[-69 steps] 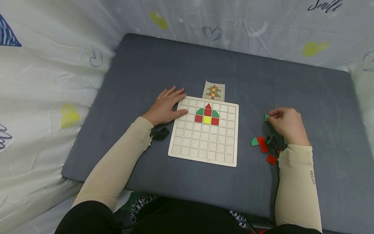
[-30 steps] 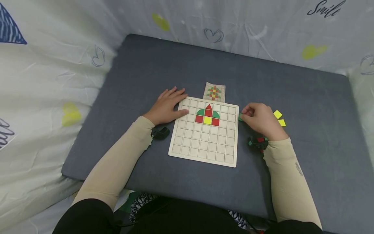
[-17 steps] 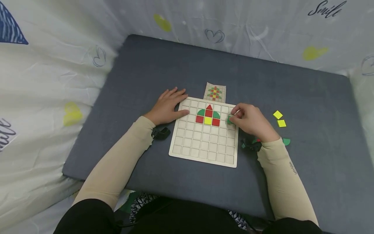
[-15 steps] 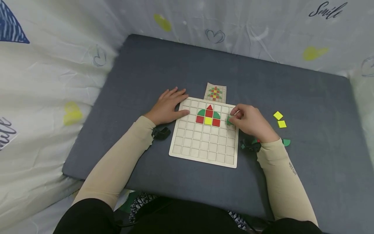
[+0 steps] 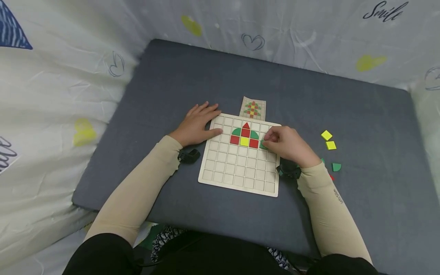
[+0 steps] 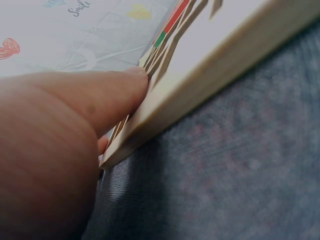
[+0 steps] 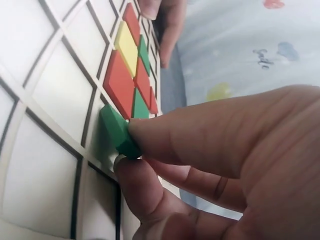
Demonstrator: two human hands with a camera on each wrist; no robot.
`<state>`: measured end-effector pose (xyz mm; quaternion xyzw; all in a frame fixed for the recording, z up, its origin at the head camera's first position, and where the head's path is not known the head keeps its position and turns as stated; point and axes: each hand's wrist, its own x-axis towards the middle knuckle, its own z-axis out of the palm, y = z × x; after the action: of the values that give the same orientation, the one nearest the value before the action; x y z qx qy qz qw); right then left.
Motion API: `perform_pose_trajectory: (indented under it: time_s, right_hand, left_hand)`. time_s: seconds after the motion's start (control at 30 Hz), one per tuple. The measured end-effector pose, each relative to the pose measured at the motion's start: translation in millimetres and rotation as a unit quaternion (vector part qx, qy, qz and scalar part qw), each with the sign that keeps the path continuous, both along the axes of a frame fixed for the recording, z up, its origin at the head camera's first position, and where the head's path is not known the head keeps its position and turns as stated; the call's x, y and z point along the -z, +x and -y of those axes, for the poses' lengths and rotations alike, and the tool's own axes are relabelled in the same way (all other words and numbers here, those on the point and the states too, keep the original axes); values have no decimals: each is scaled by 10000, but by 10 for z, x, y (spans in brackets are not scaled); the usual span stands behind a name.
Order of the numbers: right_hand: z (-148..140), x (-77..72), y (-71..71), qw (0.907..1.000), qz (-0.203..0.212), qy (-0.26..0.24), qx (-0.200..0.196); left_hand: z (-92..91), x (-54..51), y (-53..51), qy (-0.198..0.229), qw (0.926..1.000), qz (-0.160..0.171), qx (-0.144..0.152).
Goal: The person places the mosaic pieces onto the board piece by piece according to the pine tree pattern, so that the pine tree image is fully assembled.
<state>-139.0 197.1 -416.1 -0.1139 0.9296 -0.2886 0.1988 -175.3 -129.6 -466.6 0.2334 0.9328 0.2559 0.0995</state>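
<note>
My left hand point(image 5: 196, 126) rests, fingers spread, on the upper left edge of a pale wooden grid board point(image 5: 237, 170). In the left wrist view its thumb point(image 6: 117, 95) lies over the board's rim. My right hand point(image 5: 288, 145) pinches a green tile point(image 7: 117, 131) between thumb and finger. That tile is tilted over a cell beside the right-hand red square point(image 5: 253, 143). On the board sit a red triangle point(image 5: 246, 125), red squares, a yellow square point(image 5: 244, 141) and two green quarter-round tiles point(image 7: 143, 56).
A paper pattern card point(image 5: 252, 108) lies against the board's far edge. Right of the board are two yellow squares point(image 5: 326, 135) and a green quarter-round tile point(image 5: 336, 167). Other loose tiles are partly hidden by the right forearm. A light printed curtain point(image 5: 220, 23) surrounds the grey table point(image 5: 206, 72).
My right hand has carried the green tile leftward from the right side of the table onto the board, uncovering the yellow squares. My left hand has stayed in place.
</note>
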Motion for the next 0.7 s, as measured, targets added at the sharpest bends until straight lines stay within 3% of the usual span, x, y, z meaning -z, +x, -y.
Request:
perform_pose_trajectory:
  time_s: [0.7]
  right_hand:
    - [43, 27, 6, 9996, -87, 25, -254]
  left_hand:
    - [5, -40, 9, 38, 10000, 38, 33]
